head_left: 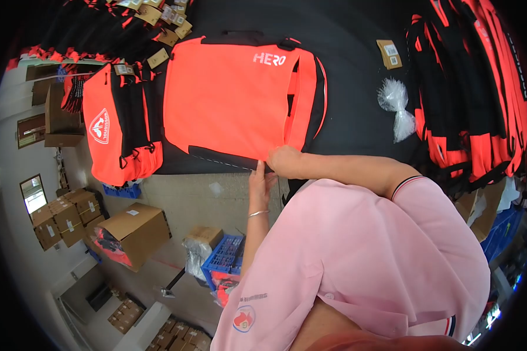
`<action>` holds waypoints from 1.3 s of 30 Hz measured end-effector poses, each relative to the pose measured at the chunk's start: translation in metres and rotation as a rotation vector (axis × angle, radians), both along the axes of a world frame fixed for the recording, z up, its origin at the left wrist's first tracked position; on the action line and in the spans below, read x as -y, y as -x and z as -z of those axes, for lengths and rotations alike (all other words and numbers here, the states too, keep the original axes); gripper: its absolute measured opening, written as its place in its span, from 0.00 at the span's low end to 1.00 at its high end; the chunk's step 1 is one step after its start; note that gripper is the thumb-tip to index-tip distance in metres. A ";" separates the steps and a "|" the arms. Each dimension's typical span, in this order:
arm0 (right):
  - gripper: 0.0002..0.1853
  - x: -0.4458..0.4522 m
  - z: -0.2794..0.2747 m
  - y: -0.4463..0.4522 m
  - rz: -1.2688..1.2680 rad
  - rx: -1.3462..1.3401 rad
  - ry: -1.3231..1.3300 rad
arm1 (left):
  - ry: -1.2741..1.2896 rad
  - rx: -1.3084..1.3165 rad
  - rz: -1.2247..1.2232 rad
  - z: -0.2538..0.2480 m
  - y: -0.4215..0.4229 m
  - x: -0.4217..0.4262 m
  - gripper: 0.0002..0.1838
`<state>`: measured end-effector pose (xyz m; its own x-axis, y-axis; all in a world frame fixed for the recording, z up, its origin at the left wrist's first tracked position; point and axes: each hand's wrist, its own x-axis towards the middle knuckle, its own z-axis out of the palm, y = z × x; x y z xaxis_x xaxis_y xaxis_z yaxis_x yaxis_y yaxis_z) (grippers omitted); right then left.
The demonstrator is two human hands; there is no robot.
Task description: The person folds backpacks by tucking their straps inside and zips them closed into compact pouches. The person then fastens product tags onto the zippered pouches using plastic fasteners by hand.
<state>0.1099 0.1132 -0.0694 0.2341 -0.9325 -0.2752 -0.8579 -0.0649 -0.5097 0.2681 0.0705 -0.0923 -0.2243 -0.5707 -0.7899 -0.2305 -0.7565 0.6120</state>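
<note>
A bright orange bag (222,93) with black trim and the word HERO lies flat on the black table cover (357,99). My right hand (285,162) is closed on the bag's lower right corner, beside the end of a long side opening. Just left of it and lower, my left hand (262,186), with a bracelet at the wrist, grips the bag's near black edge. The two hands nearly touch, and part of the fingers is hidden at the edge.
An orange and black bag (102,126) stands left; more bags (480,93) are stacked right. A tag (389,54) and clear plastic bundle (397,108) lie on the table. Below are cartons (137,234) and a blue crate (223,257).
</note>
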 end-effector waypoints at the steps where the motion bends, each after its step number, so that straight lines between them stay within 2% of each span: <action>1: 0.10 0.000 -0.001 0.001 0.022 0.038 0.001 | 0.029 -0.081 -0.038 0.006 0.009 -0.001 0.16; 3: 0.09 0.002 -0.004 0.015 0.035 0.048 0.022 | 0.084 -0.111 -0.084 0.001 0.018 -0.001 0.14; 5: 0.09 0.000 -0.007 0.038 0.236 0.117 0.343 | 0.180 -0.137 -0.107 -0.027 0.020 -0.002 0.14; 7: 0.08 0.003 -0.036 0.073 0.368 0.011 0.480 | 0.230 -0.204 -0.091 -0.059 0.011 0.001 0.13; 9: 0.08 0.006 -0.065 0.112 0.463 -0.057 0.496 | 0.318 -0.218 -0.086 -0.101 0.008 0.000 0.12; 11: 0.07 0.013 -0.082 0.165 0.722 -0.051 0.579 | 0.386 -0.267 -0.117 -0.155 -0.006 0.000 0.10; 13: 0.08 0.013 -0.073 0.212 0.853 -0.077 0.576 | 0.421 -0.423 -0.303 -0.205 -0.010 -0.002 0.10; 14: 0.09 0.013 -0.065 0.221 0.741 -0.052 0.518 | 0.441 -0.447 -0.315 -0.221 -0.012 -0.002 0.10; 15: 0.09 0.016 -0.057 0.226 0.621 -0.034 0.454 | 0.460 -0.488 -0.197 -0.233 -0.014 -0.004 0.11; 16: 0.08 0.017 -0.058 0.218 0.619 -0.007 0.354 | 0.476 -0.521 -0.074 -0.243 -0.013 -0.007 0.12; 17: 0.10 0.016 -0.057 0.208 0.622 0.010 0.247 | 0.489 -0.533 -0.083 -0.257 -0.005 -0.009 0.12; 18: 0.11 0.013 -0.059 0.194 0.634 0.032 0.300 | 0.546 -0.534 -0.074 -0.271 0.007 -0.007 0.13; 19: 0.13 0.010 -0.080 0.177 0.671 0.241 0.238 | 0.603 -0.536 -0.071 -0.279 0.016 -0.003 0.15; 20: 0.14 0.003 -0.110 0.159 0.680 0.480 0.227 | 0.593 -0.462 0.042 -0.276 0.016 0.004 0.15; 21: 0.16 -0.003 -0.124 0.141 0.703 0.863 0.216 | 0.680 -0.381 0.221 -0.259 0.012 0.016 0.16; 22: 0.23 -0.014 -0.157 0.126 0.666 1.187 0.175 | 0.911 -0.262 0.435 -0.265 0.022 0.023 0.12; 23: 0.23 -0.023 -0.172 0.118 0.658 1.188 0.155 | 1.258 -0.032 0.578 -0.271 0.031 0.028 0.10; 24: 0.27 -0.031 -0.182 0.113 0.522 1.072 0.365 | 1.844 -0.017 0.600 -0.269 0.041 0.040 0.13; 25: 0.32 -0.039 -0.189 0.108 0.389 0.952 0.565 | 2.077 0.061 0.665 -0.271 0.045 0.052 0.21; 27: 0.38 -0.044 -0.208 0.112 0.430 0.637 0.590 | 2.130 0.241 0.752 -0.277 0.048 0.068 0.33; 28: 0.38 -0.043 -0.209 0.114 0.462 0.546 0.587 | 2.114 0.335 0.772 -0.281 0.053 0.080 0.36; 29: 0.30 -0.041 -0.210 0.114 0.511 0.479 0.629 | 2.125 0.374 0.801 -0.285 0.062 0.093 0.35; 31: 0.21 -0.038 -0.208 0.122 0.585 0.286 0.756 | 2.158 0.134 0.954 -0.262 0.080 0.135 0.29; 32: 0.13 -0.038 -0.213 0.121 0.702 0.267 0.878 | 2.168 0.115 0.955 -0.257 0.090 0.140 0.29; 33: 0.09 -0.038 -0.216 0.120 0.804 0.240 1.006 | 2.129 0.144 0.942 -0.253 0.104 0.142 0.25; 35: 0.11 -0.043 -0.224 0.120 0.821 0.146 1.158 | 2.096 0.131 0.944 -0.252 0.132 0.136 0.21; 37: 0.15 -0.040 -0.232 0.114 0.751 -0.149 1.145 | 2.125 0.224 0.915 -0.259 0.158 0.125 0.20; 39: 0.22 -0.031 -0.219 0.119 0.762 -0.298 1.065 | 2.138 0.202 0.941 -0.262 0.171 0.119 0.19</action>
<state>-0.0090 0.1445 0.1499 -0.3769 -0.5928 0.7117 -0.9262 0.2302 -0.2987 0.0967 -0.0485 0.1697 -0.8426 -0.1354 0.5212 -0.1397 0.9897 0.0313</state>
